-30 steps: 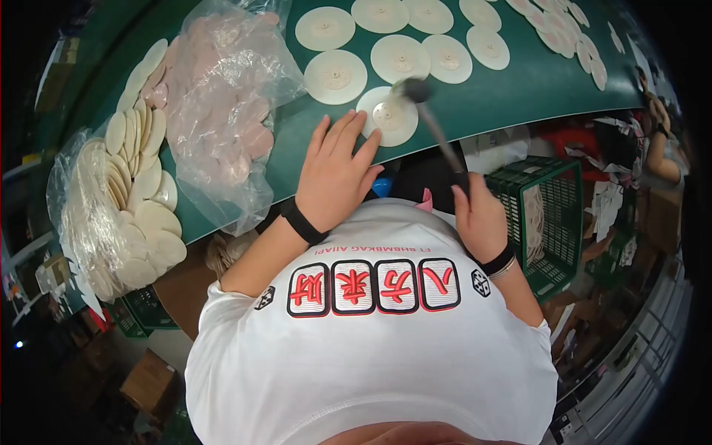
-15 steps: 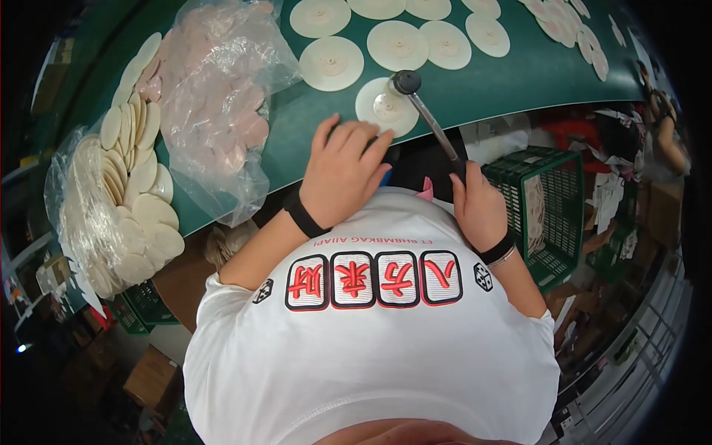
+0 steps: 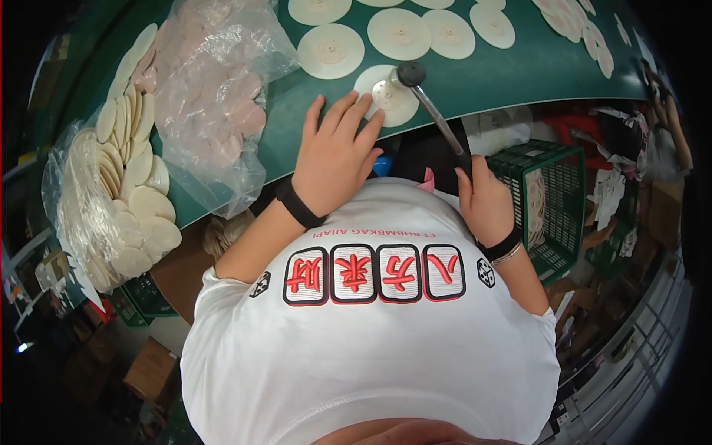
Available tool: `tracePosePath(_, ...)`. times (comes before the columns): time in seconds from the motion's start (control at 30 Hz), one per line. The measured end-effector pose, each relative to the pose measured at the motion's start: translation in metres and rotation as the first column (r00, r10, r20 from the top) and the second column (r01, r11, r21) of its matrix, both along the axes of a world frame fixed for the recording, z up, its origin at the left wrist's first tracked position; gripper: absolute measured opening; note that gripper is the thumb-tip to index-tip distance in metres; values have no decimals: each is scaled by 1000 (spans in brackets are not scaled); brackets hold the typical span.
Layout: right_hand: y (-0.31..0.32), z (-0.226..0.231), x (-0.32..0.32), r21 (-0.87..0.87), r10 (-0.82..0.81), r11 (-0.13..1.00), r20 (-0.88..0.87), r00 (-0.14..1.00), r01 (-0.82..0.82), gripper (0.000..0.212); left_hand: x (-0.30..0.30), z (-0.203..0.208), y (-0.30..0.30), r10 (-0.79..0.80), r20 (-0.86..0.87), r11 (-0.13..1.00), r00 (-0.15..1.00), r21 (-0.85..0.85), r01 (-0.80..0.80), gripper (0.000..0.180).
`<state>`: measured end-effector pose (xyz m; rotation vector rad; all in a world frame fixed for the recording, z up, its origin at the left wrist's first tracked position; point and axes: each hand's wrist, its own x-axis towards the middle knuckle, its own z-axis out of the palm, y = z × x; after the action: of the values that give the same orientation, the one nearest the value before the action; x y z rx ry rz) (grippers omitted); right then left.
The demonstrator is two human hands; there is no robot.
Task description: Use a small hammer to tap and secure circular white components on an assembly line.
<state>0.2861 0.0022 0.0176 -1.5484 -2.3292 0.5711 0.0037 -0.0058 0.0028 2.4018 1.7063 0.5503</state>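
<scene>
Left hand (image 3: 334, 163) uncurled, spread (fingertips (image 3: 364, 102) apparently touching disc (image 3: 387, 108) again).

Workshop with hammer (image 3: 410, 73), plastic crates (image 3: 561, 231)

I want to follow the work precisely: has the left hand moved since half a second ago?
Yes. Against the near edge of the green table, the left hand has stretched its fingers forward, over the rim of the nearest white disc.
</scene>
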Motion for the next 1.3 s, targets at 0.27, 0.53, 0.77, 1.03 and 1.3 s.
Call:
tracePosePath(0.27, -12, -2, 4, -17, -38, 999, 96, 995, 40, 23, 4, 0, -3, -14, 9, 1000, 1000, 16, 14, 58)
tracePosePath(0.53, 2, -9, 6, 3, -2, 1000, 83, 997, 2, 22, 5, 5, -2, -59, 190, 997, 980, -31, 66, 60)
tracePosePath(0.77, 0, -4, 7, 18, -12, 1000, -124, 992, 15, 24, 0, -5, -1, -32, 45, 999, 998, 26, 31, 63)
tracePosePath(1.03, -6, -1, 3, -47, -16, 999, -11, 1000, 16, 27, 5, -6, -4, -5, 8, 1000, 1000, 12, 5, 60)
tracePosePath(1.3, -8, -3, 5, -40, -17, 999, 28, 999, 18, 21, 9, -7, -5, 12, -33, 1000, 999, 21, -11, 63)
